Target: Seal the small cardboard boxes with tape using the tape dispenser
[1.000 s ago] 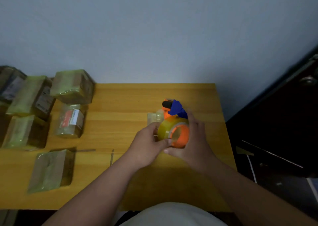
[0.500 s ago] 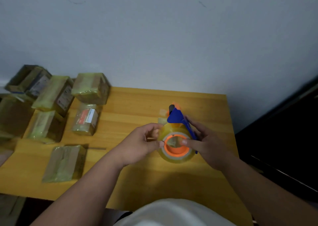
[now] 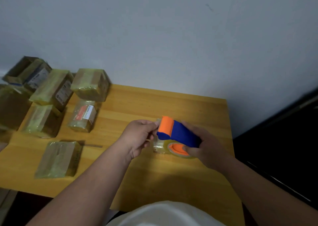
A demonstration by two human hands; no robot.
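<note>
A blue and orange tape dispenser (image 3: 178, 133) with a clear tape roll (image 3: 175, 149) is held over the right half of the wooden table (image 3: 154, 105). My right hand (image 3: 205, 148) grips it, thumb on the orange hub. My left hand (image 3: 140, 136) pinches the free tape end at the dispenser's orange front. Several small cardboard boxes wrapped in tape lie on the left: one flat near the front (image 3: 59, 158), one with a red label (image 3: 83, 115), one at the back (image 3: 92, 84).
More taped boxes (image 3: 53, 89) crowd the far left, some off the table's edge. A grey wall runs behind the table. A dark gap and dark furniture (image 3: 284, 139) lie past the right edge. Bare wood shows between the boxes and my hands.
The dispenser has turned so its blue and orange top faces up, and my right hand has shifted its grip. The camera view has tilted, bringing the boxes further into view.
</note>
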